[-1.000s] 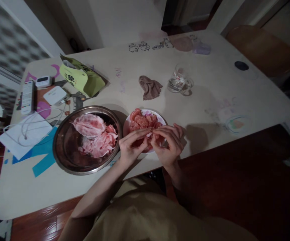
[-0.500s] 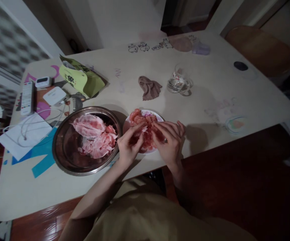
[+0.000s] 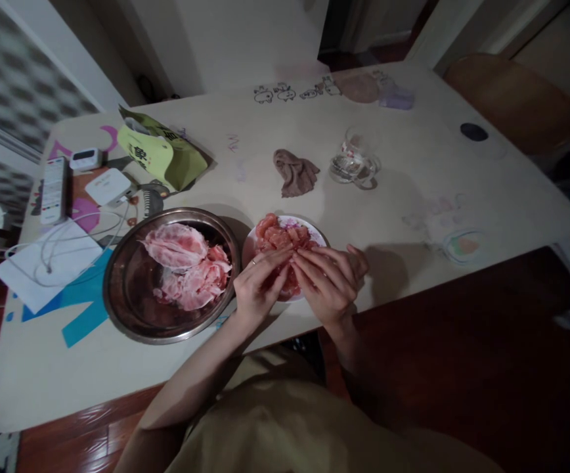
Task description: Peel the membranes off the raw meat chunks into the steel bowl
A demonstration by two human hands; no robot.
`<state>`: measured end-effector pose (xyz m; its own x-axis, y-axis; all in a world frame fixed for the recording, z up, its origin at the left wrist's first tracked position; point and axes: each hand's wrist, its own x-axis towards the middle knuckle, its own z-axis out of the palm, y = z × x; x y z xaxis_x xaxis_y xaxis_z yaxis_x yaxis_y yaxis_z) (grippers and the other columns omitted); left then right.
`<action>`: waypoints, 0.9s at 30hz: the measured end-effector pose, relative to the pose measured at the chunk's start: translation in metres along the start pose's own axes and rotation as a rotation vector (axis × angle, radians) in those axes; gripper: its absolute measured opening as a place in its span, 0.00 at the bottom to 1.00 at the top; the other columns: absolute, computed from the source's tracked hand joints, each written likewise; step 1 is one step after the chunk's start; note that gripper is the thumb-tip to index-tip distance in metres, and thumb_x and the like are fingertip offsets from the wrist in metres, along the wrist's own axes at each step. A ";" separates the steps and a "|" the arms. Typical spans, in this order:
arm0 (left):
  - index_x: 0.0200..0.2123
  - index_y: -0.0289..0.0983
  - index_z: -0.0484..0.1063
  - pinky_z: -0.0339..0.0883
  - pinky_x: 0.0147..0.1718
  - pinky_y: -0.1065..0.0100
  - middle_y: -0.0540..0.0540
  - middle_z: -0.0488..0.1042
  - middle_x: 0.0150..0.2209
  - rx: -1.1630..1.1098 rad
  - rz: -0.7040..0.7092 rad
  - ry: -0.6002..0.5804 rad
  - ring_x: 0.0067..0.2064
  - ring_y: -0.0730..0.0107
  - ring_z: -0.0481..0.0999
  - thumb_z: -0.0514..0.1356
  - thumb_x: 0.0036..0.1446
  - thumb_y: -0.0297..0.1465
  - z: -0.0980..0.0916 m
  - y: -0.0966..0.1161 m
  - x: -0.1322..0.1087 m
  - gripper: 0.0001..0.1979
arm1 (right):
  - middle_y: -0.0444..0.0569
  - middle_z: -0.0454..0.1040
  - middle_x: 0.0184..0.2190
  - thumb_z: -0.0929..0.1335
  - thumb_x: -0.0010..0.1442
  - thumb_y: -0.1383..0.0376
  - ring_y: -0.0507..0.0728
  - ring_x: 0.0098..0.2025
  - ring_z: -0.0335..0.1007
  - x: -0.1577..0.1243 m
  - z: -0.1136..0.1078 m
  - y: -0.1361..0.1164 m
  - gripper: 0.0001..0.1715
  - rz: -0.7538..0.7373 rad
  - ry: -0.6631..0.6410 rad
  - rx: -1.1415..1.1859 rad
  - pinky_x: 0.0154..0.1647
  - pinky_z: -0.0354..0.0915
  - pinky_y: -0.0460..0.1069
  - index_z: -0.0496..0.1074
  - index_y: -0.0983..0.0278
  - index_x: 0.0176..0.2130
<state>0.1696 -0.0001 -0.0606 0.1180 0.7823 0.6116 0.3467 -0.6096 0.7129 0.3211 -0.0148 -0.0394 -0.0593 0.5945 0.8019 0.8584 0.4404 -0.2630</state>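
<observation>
The pulp (image 3: 282, 238) sits heaped on a small plate (image 3: 315, 234), directly under the two hands, its lumps salmon pink to deeper orange-red, with a moist sheen and rounded, uneven edges. The thickest lumps rise at the plate's far side; nearer the body the layer looks redder and is partly covered by fingers. Pink markings show on the plate's pale rim. The left hand (image 3: 255, 286), with a ring on one finger, and the right hand (image 3: 331, 282) meet fingertip to fingertip over the heap, each bent into a narrow pinch; I cannot tell whether anything is held between the tips, since the fingers hide it. Just left of the plate, a metal bowl (image 3: 130, 295) holds a pale pink chunk (image 3: 176, 246), oval and streaked with whitish skin, and, touching it on the near side, a crumpled pile of scraps (image 3: 196, 286), thin, whitish and ragged with redder patches.
</observation>
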 end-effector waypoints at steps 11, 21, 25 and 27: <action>0.58 0.36 0.72 0.80 0.48 0.68 0.40 0.82 0.51 0.207 0.285 0.007 0.51 0.65 0.83 0.62 0.64 0.20 -0.007 0.001 -0.006 0.20 | 0.34 0.85 0.37 0.74 0.62 0.69 0.54 0.41 0.82 -0.010 0.005 -0.003 0.08 -0.141 0.135 -0.145 0.69 0.50 0.60 0.79 0.54 0.40; 0.55 0.38 0.74 0.83 0.47 0.63 0.41 0.78 0.57 0.041 0.363 -0.021 0.57 0.61 0.81 0.63 0.64 0.21 -0.015 0.003 -0.007 0.18 | 0.39 0.85 0.36 0.73 0.64 0.67 0.53 0.40 0.81 -0.013 -0.010 -0.008 0.06 -0.112 0.083 -0.074 0.65 0.59 0.55 0.77 0.58 0.43; 0.51 0.39 0.76 0.83 0.47 0.62 0.43 0.80 0.55 -0.010 0.298 -0.021 0.54 0.60 0.82 0.65 0.63 0.23 -0.013 0.005 -0.010 0.14 | 0.40 0.84 0.35 0.71 0.65 0.68 0.53 0.40 0.82 -0.008 -0.009 -0.012 0.03 -0.036 0.099 0.016 0.62 0.62 0.54 0.76 0.59 0.40; 0.49 0.38 0.77 0.84 0.46 0.62 0.42 0.81 0.53 -0.045 0.303 0.003 0.53 0.59 0.83 0.66 0.61 0.21 -0.012 0.006 -0.009 0.13 | 0.40 0.84 0.34 0.71 0.65 0.68 0.53 0.39 0.82 -0.006 -0.008 -0.013 0.03 -0.006 0.115 0.064 0.61 0.64 0.55 0.76 0.58 0.39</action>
<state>0.1592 -0.0122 -0.0576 0.2074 0.5633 0.7998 0.2545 -0.8205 0.5119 0.3140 -0.0292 -0.0367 -0.0028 0.5122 0.8589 0.8239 0.4879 -0.2883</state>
